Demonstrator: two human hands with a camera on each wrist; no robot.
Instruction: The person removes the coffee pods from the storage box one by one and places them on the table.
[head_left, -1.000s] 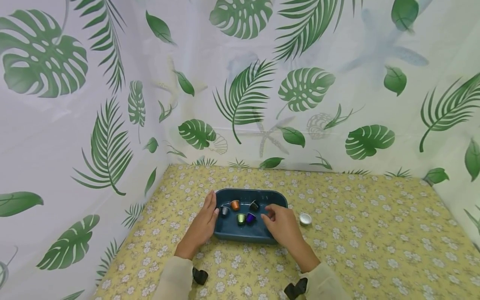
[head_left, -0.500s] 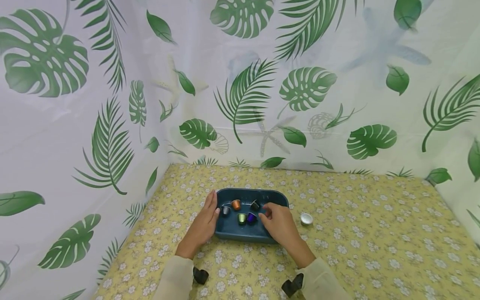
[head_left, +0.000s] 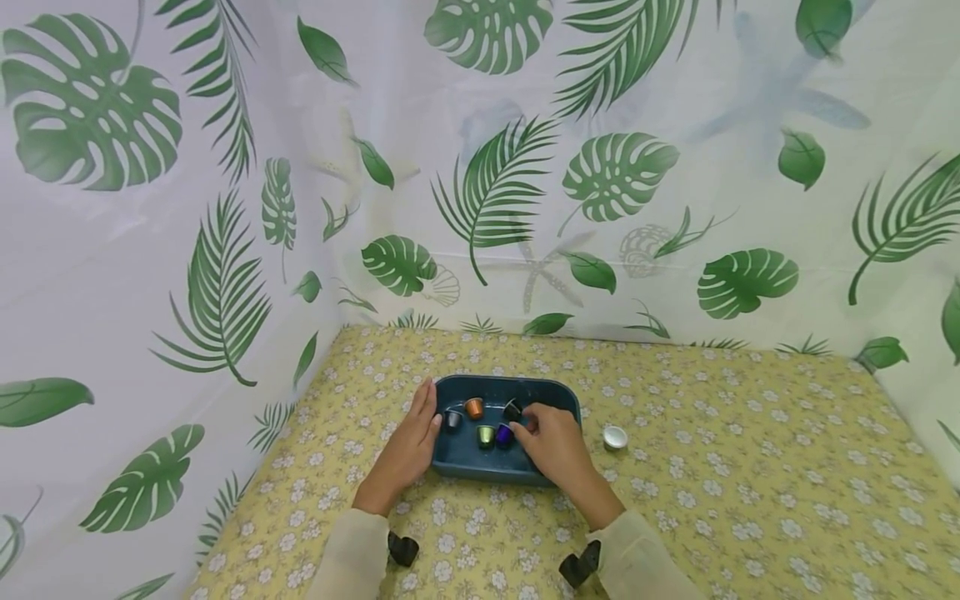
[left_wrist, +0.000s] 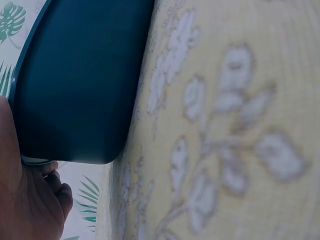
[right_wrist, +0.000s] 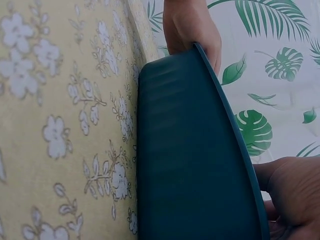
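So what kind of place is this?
Maybe a screened-off spot for tabletop activities: white leaf-print sheeting rises behind and to the left, and a dark teal tray of coffee capsules sits on a yellow flowered tablecloth.

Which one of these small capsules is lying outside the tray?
The pale capsule on the flowered cloth, to the right of the dark blue tray. The five other visible capsules all lie inside the tray.
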